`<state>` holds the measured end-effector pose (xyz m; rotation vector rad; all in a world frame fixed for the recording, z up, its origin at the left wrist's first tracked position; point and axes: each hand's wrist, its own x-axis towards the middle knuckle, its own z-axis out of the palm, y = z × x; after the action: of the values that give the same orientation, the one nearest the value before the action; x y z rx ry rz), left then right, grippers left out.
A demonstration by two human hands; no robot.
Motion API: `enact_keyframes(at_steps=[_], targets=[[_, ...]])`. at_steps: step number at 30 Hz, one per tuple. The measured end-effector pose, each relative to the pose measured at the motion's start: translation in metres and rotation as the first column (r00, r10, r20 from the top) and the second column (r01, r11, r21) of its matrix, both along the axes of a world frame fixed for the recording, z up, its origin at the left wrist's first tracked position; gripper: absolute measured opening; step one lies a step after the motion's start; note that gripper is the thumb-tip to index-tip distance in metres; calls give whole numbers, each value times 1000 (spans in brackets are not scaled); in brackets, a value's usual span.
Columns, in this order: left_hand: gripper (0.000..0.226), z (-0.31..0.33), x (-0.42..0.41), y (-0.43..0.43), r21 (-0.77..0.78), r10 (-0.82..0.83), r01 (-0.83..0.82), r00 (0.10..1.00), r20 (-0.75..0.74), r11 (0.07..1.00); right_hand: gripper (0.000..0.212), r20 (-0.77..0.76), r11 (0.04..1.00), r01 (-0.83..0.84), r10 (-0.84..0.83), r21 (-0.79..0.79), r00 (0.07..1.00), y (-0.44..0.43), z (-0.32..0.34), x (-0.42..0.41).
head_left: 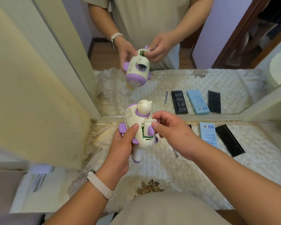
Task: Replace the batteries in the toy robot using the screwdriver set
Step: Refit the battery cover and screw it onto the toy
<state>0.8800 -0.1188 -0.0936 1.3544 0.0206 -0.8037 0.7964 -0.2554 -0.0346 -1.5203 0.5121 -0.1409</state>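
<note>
We see the cream and purple toy robot held up above the quilted tabletop, just in front of a mirror that stands at the tabletop's far edge. The left hand, with a pale band on its wrist, wraps the toy's body from the left, its grip closed around it with the thumb pressed on the back shell. The right hand pinches the battery cover, a cream piece with a purple nub; the cover sits tilted at the opening in the toy's back, where a strip of green circuit board shows beside it. We cannot tell whether the cover is fully free of the body.

On the tabletop, partly hidden behind the right forearm, lies a slim screwdriver. To the right lie a light blue box and, just beside it, a black sleeve. The mirror shows a black tray of screwdriver bits that the right hand hides from direct view
</note>
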Motion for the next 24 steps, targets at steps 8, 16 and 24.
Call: enact_keyframes(at_steps=[8,16,24], targets=[[55,8,-3,6,-19,-36,35,999,-24,999,17,29,1000,-15,16,-13,999,9,7,-7],[39,20,-4,9,0,-14,14,999,-46,1000,18,30,997,-44,46,-69,998,14,9,-9],[16,29,-6,9,-49,-30,28,998,-48,998,13,3,998,-23,23,-56,1000,15,8,-7]])
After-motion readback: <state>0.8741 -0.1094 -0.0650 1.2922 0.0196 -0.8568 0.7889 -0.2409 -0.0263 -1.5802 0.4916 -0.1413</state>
